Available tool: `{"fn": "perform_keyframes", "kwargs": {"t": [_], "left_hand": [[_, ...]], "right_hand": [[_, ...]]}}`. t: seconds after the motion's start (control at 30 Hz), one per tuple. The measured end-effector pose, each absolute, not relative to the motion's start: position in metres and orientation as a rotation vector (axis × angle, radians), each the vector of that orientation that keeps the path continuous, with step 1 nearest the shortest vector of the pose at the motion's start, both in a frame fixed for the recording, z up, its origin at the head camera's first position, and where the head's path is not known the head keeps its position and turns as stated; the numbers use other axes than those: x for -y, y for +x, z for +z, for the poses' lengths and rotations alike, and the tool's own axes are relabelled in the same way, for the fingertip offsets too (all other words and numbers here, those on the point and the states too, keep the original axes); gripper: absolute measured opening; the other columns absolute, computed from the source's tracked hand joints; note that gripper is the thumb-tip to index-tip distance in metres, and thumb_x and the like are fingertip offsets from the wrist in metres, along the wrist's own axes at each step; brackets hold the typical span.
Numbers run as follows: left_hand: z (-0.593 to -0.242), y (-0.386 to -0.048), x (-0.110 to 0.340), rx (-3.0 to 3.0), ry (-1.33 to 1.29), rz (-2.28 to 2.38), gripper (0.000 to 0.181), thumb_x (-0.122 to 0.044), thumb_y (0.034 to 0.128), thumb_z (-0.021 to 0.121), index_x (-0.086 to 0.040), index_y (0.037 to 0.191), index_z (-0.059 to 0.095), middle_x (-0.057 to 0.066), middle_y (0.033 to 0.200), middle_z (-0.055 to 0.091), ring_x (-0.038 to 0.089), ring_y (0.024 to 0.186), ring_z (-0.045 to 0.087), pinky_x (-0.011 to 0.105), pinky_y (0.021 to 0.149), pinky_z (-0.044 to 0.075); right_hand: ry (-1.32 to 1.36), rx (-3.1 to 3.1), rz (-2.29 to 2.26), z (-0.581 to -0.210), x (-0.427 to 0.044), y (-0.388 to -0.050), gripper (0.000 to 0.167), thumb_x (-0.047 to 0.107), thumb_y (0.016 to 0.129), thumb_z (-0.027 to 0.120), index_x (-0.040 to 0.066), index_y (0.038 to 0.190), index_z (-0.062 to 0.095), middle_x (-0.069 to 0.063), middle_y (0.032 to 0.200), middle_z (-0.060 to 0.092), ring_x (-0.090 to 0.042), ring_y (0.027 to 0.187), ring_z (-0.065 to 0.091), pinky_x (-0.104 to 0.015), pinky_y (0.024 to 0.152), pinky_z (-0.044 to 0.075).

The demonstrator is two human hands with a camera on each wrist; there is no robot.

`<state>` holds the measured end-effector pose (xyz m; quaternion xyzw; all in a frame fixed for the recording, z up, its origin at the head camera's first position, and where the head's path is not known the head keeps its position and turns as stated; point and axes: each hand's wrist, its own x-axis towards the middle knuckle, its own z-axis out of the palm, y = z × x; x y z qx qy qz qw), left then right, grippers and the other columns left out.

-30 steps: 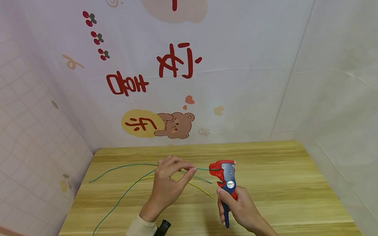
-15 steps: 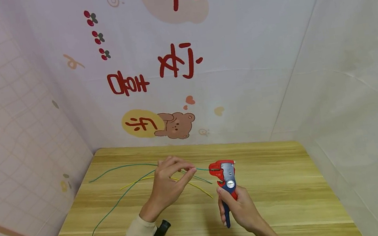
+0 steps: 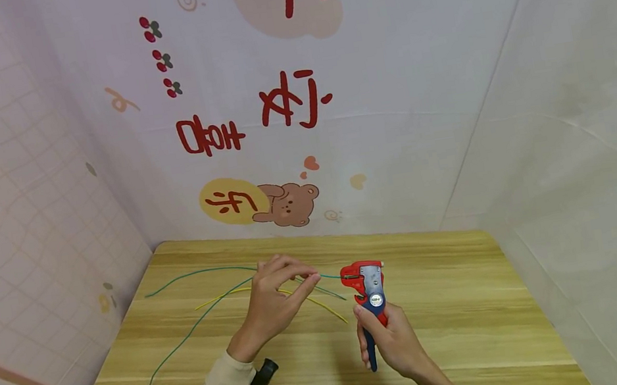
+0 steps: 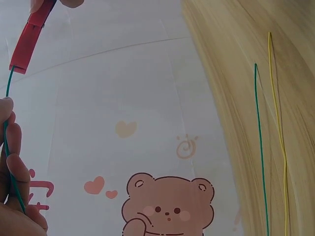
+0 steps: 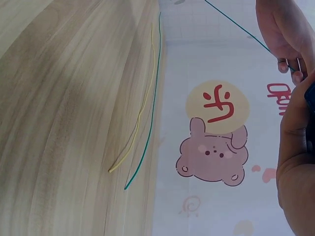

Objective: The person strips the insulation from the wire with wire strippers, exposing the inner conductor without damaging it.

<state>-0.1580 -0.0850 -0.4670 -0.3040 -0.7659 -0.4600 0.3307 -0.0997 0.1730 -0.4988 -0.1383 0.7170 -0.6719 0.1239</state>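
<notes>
In the head view the left hand (image 3: 274, 299) pinches a green wire (image 3: 330, 276) between thumb and index finger. Its short free length runs right into the jaws of a red and blue wire stripper (image 3: 371, 279). The right hand (image 3: 393, 343) grips the tool's handles below its upright head. From the left hand the rest of the held wire (image 3: 178, 346) trails down to the left. The left wrist view shows the wire (image 4: 10, 81) entering the tool's red nose (image 4: 25, 46). Whether it is cut inside the jaws cannot be told.
Behind the left hand, a second green wire (image 3: 195, 272) and a yellow wire (image 3: 328, 309) lie on the wooden table (image 3: 451, 304). A black band (image 3: 264, 373) is at the left wrist. Printed cloth walls (image 3: 396, 139) stand behind the table and at both sides.
</notes>
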Motion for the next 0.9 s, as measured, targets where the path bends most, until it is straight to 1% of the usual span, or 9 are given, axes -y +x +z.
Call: {"fn": "perform_keyframes", "kwargs": {"t": [0.07,0.27,0.3,0.5,0.63,0.7,0.9], "left_hand": [[-0.4677,-0.1583,0.085,1.999,-0.797,-1.202,0.017,-0.007,0.0884,0.095,-0.019,0.099,0.089,-0.003,0.096,0.081,0.014,0.088,0.071,0.032,0.084,0.038],[-0.4694,-0.159,0.0855,1.986,-0.801,-1.21,0.017,-0.006,0.0886,0.094,-0.019,0.098,0.089,-0.003,0.096,0.081,0.014,0.088,0.071,0.032,0.083,0.037],[-0.4694,-0.1591,0.0856,1.984,-0.802,-1.212,0.017,-0.005,0.0887,0.094,-0.019,0.098,0.089,-0.003,0.096,0.081,0.014,0.088,0.071,0.032,0.083,0.037],[-0.4691,-0.1591,0.0859,1.986,-0.804,-1.212,0.018,-0.005,0.0881,0.095,-0.019,0.098,0.089,-0.004,0.095,0.08,0.013,0.087,0.07,0.031,0.083,0.037],[-0.4681,-0.1589,0.086,1.989,-0.801,-1.205,0.018,-0.005,0.0877,0.095,-0.019,0.098,0.089,-0.004,0.095,0.08,0.013,0.087,0.07,0.031,0.084,0.037],[-0.4678,-0.1587,0.0859,1.989,-0.801,-1.203,0.018,-0.005,0.0877,0.095,-0.019,0.098,0.089,-0.004,0.095,0.08,0.013,0.087,0.07,0.031,0.084,0.038],[-0.4694,-0.159,0.0848,1.986,-0.8,-1.2,0.018,-0.005,0.0876,0.095,-0.019,0.097,0.089,-0.004,0.095,0.08,0.013,0.087,0.069,0.031,0.084,0.038]], "right_hand": [[-0.398,-2.096,-1.958,-0.4987,-0.1725,-0.0996,0.049,0.034,0.121,0.055,-0.007,0.095,0.06,-0.036,0.073,0.058,-0.019,0.048,0.068,-0.052,0.049,0.062],[-0.381,-2.1,-1.959,-0.4986,-0.1711,-0.0991,0.056,0.034,0.121,0.056,-0.016,0.096,0.057,-0.037,0.072,0.057,-0.017,0.047,0.068,-0.052,0.048,0.061],[-0.376,-2.1,-1.96,-0.4987,-0.171,-0.099,0.056,0.034,0.121,0.056,-0.016,0.096,0.057,-0.037,0.072,0.057,-0.017,0.047,0.067,-0.052,0.048,0.061],[-0.335,-2.105,-1.962,-0.4994,-0.1704,-0.0992,0.049,0.036,0.12,0.057,-0.006,0.095,0.06,-0.028,0.069,0.06,-0.015,0.048,0.067,-0.052,0.049,0.062],[-0.326,-2.109,-1.965,-0.5,-0.1699,-0.0995,0.049,0.036,0.12,0.058,-0.004,0.094,0.061,-0.024,0.068,0.061,-0.014,0.048,0.067,-0.053,0.048,0.062],[-0.323,-2.111,-1.966,-0.5001,-0.1697,-0.0994,0.049,0.036,0.12,0.058,-0.005,0.093,0.061,-0.024,0.068,0.061,-0.014,0.048,0.067,-0.053,0.048,0.061],[-0.325,-2.117,-1.969,-0.4982,-0.17,-0.0983,0.049,0.036,0.12,0.057,-0.005,0.093,0.06,-0.033,0.069,0.058,-0.014,0.047,0.066,-0.051,0.047,0.061]]}}
